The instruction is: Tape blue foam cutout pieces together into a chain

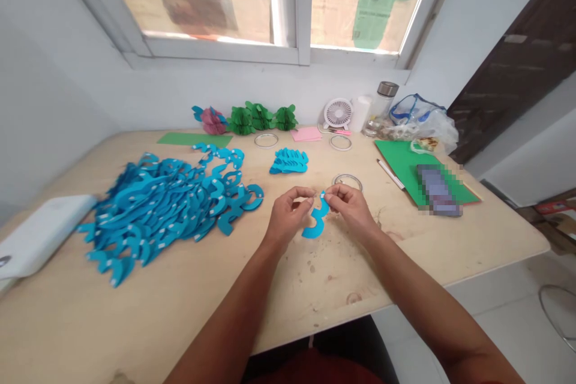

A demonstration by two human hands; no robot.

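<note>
Blue paper cutout (314,221), curled like a figure 3, at the middle of the scene: long axis tilted from about 1 o'clock down to 7 o'clock, upper end raised between the two hands, lower curve at or just over the tabletop, contact impossible to tell. Right hand (350,208) nearer, fingers curled, thumb and forefinger pinching the upper end from 3 o'clock. Left hand (288,216) just beside it at 9 o'clock, thumb and forefinger pressed together by the same end, any grip on the paper hidden.

Around that pair, on a pale wooden table (324,294): thin tape ring (347,182) near at 1 o'clock; small stack of blue cutouts (288,161) at 11 o'clock; large heap of blue cutouts (171,207) farther out at 9 o'clock. Beyond, a green sheet (402,162) at 2 o'clock under a pixelated, unreadable object (438,190), with a pen (390,174) beside it. Farther out at 11 o'clock, green paper honeycomb decorations (261,117) and a pink one (213,121) against the wall; small white fan (338,113) at 12 o'clock.
</note>
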